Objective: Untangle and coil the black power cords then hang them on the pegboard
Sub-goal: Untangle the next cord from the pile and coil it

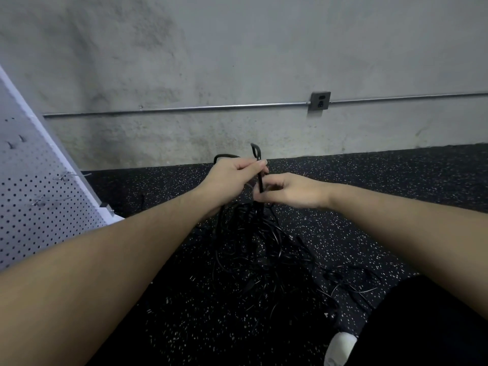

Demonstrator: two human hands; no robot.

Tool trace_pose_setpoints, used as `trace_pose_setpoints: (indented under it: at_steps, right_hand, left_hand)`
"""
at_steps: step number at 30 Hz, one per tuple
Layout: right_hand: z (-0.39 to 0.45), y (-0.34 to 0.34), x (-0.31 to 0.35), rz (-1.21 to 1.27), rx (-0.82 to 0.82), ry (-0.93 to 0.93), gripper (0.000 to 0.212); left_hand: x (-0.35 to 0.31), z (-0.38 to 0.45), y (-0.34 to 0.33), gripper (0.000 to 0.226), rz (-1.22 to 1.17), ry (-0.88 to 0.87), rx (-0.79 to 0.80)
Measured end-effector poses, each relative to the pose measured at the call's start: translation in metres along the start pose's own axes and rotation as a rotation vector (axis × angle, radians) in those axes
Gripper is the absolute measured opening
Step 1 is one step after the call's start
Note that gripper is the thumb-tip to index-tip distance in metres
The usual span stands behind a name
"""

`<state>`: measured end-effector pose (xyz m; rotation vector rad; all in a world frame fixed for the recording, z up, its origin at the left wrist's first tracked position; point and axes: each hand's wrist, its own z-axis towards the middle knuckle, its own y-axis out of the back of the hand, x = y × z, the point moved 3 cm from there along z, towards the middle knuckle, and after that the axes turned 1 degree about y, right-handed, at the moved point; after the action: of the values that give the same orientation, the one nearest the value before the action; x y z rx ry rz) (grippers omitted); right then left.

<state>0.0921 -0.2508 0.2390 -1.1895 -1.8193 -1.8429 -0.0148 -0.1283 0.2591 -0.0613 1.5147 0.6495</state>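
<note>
1. Nearest the camera, two bare forearms reach forward over a black rubber floor flecked with white; a dark trouser leg and a pale shoe toe sit at the lower right.
2. The left hand has its fingers curled and thumb pressed, pinching a raised strand of thin black power cord whose bent loop pokes up just above the knuckles.
3. The right hand, just beside and slightly lower, has its fingers curled in around the same strand below the left hand's pinch.
4. From both hands the strand drops into a loose tangle of black power cords heaped on the floor between the arms.
5. The step looks like untangling: one cord is being singled out. Next would likely call for feeding it free of the heap without tightening knots, then coiling.
6. The white perforated pegboard with metal hooks stands at the left, well apart, nothing hanging on it.
7. Black cords against the dark floor blur together; their count, plugs and knots are hard to tell, and the right fingertips are partly hidden.
</note>
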Motion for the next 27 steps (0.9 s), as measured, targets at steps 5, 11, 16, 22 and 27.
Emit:
trace_pose_setpoints:
  at_steps: [5,11,16,22,27]
  right_hand:
    - [0.008,-0.006,-0.001,0.086,-0.157,-0.006,0.018]
    - [0.014,-0.02,-0.005,0.119,-0.256,-0.344,0.057]
    - [0.027,-0.029,-0.008,0.075,-0.208,-0.371,0.04]
    - [0.004,-0.025,-0.007,-0.029,-0.107,-0.142,0.04]
    - [-0.012,-0.023,0.0,-0.276,0.108,0.129,0.034]
  left_hand:
    - [-0.001,0.001,0.0,0.023,-0.157,0.046,-0.118]
    - [-0.009,0.003,-0.014,0.022,-0.206,0.079,-0.128]
    - [-0.008,0.002,-0.023,0.021,-0.162,0.117,-0.091]
    - [0.006,0.01,0.001,0.02,-0.184,0.178,-0.246]
    - [0.026,0.012,0.046,0.028,-0.236,0.293,-0.381]
